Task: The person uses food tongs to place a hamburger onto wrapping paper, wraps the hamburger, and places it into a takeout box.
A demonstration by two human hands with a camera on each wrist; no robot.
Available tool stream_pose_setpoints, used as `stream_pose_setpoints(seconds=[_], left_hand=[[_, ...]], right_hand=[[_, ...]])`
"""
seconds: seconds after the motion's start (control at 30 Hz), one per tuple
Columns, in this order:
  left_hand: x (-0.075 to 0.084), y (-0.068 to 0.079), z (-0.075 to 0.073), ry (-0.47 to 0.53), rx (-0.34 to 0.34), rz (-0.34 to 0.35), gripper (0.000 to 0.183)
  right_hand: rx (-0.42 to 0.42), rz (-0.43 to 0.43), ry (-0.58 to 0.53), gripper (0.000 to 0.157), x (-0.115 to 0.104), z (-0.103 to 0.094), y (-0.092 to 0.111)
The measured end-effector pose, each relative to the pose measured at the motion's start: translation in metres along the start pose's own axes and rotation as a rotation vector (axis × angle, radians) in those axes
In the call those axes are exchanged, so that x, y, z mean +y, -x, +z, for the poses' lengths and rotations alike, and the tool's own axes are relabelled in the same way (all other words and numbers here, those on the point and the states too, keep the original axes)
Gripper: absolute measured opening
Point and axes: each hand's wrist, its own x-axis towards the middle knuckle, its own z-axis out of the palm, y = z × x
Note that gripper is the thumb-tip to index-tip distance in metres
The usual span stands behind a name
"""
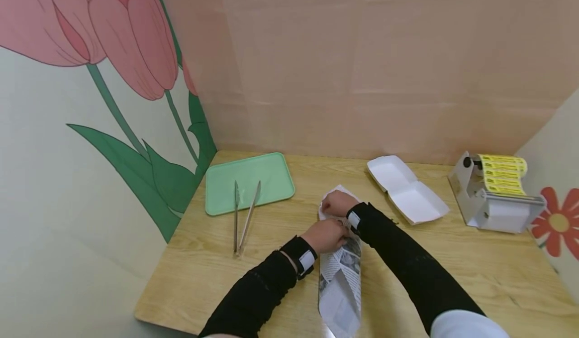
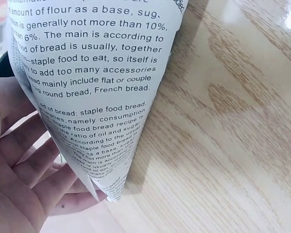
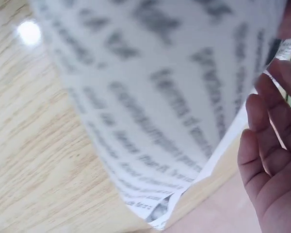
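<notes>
A long packet of newsprint-patterned wrapping paper [image 1: 340, 283] lies lengthwise on the wooden table, its near end folded to a slant. What it wraps is hidden. My left hand [image 1: 326, 235] pinches the paper around the middle of its upper half. Farther up, near the far end, my right hand [image 1: 335, 203] grips the paper with bent fingers. In the left wrist view the printed paper [image 2: 97, 82] narrows to a point beside the left hand's fingers [image 2: 19, 150]. The right wrist view has the paper [image 3: 136, 107] blurred, with the right hand's curled fingers [image 3: 276, 126] at its edge.
Metal tongs [image 1: 236, 217] lean on a green tray [image 1: 271, 172] at the left back. An open white clamshell box [image 1: 418, 200] lies right of the packet. At the far right stands a label dispenser [image 1: 502, 212] with a yellow roll [image 1: 504, 172]. Walls border the table behind and at the sides.
</notes>
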Motion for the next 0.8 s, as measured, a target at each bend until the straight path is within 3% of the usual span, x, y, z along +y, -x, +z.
stream_pose_setpoints(seconds=[0.1, 0.23, 0.4, 0.6, 0.7, 0.8], left_hand=[[0.000, 0.000, -0.001, 0.002, -0.001, -0.002, 0.015], [0.000, 0.001, -0.004, 0.025, -0.012, -0.012, 0.013], [0.003, 0.002, -0.006, 0.085, -0.032, -0.033, 0.011], [0.003, -0.001, 0.000, 0.099, -0.048, -0.059, 0.019], [0.000, -0.001, 0.002, 0.103, -0.033, -0.056, 0.016], [-0.002, -0.002, 0.003, 0.120, -0.011, -0.083, 0.014]], right_hand=[[-0.002, 0.000, -0.018, 0.019, -0.004, -0.003, 0.003], [-0.009, 0.108, -0.062, 0.024, 0.002, -0.005, 0.004], [0.018, 0.322, -0.112, 0.036, 0.035, -0.005, 0.011], [0.013, 0.584, -0.236, 0.035, 0.058, -0.011, 0.050], [0.013, 0.680, -0.435, 0.040, 0.055, -0.009, 0.071], [0.049, 0.762, -0.816, 0.046, 0.041, -0.006, 0.086]])
